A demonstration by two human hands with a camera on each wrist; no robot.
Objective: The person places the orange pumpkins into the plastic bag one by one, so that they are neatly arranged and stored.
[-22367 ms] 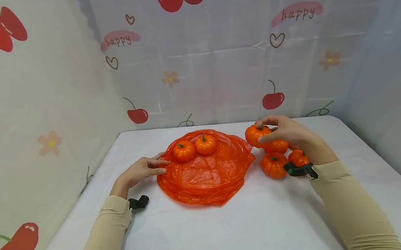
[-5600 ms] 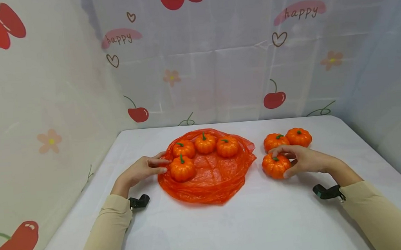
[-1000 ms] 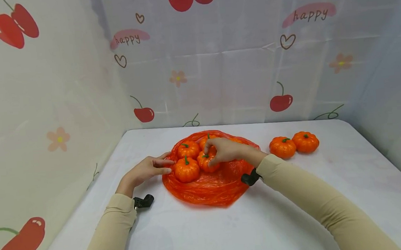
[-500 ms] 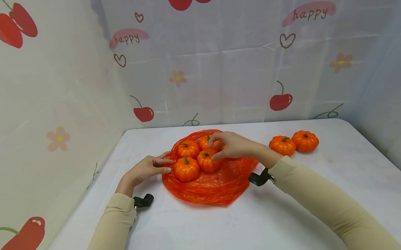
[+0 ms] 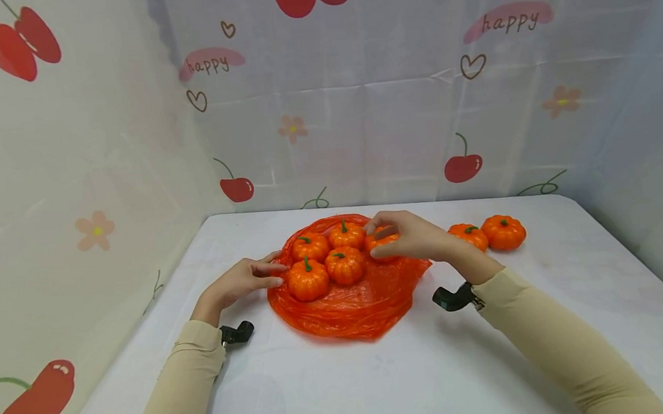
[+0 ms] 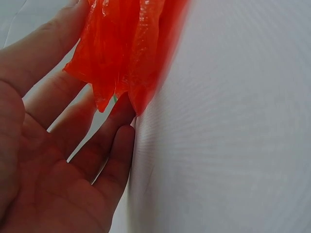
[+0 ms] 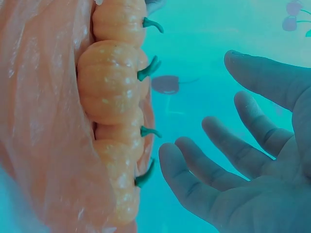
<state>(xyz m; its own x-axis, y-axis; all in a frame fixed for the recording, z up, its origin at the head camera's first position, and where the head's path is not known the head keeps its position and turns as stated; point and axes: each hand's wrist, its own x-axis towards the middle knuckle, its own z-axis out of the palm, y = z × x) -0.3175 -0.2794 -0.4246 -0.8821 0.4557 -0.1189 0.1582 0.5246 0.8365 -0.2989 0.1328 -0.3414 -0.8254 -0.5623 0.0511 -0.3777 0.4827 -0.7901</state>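
Observation:
Several small orange pumpkins with green stems, one of them a pumpkin [image 5: 345,266] in the middle, sit upright on a red plastic bag [image 5: 370,324] spread on the table. At its left edge my left hand [image 5: 238,286] touches the bag; the left wrist view shows nearly straight fingers behind the bag's crumpled edge [image 6: 116,53]. My right hand [image 5: 412,236] hovers over the bag's right side, fingers spread and holding nothing, partly covering a pumpkin [image 5: 382,242]. In the right wrist view a gap separates its fingers from the row of pumpkins [image 7: 109,82].
Two more pumpkins stand on the white table [image 5: 346,394] to the right: one pumpkin [image 5: 504,232] in full view, the other pumpkin [image 5: 469,235] partly behind my right wrist. A cherry-print curtain [image 5: 395,130] encloses the back and sides.
Pumpkins have moved from the right-hand group onto the bag. My right hand has let go of the middle pumpkin and drawn back rightward. My left hand stays at the bag's edge.

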